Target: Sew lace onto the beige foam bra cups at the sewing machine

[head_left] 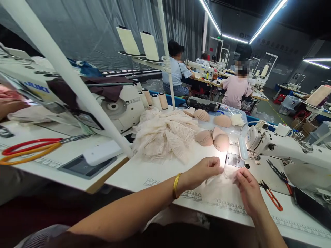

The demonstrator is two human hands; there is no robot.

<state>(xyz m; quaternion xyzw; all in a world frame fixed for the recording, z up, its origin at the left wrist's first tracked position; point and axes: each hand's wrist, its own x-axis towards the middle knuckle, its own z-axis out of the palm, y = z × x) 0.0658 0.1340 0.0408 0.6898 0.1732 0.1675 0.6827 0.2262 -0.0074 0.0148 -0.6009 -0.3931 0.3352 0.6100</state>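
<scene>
My left hand [205,169] rests on the white table with its fingers curled and pinched on a thin, sheer beige fabric piece [219,187], just left of the sewing machine's needle plate [234,160]. A gold bangle sits on that wrist. My right hand [247,187] presses on the same fabric from the right, fingers bent over its edge. The white sewing machine [281,148] stands right behind my hands, its lamp lighting the needle area.
A heap of cream lace [165,136] and stacks of beige bra cups [213,137] lie behind my hands. Red-handled snips [271,196] and scissors lie to the right. Another sewing machine [113,103], red scissors [33,146] and thread cones are on the left. Two people sit working farther back.
</scene>
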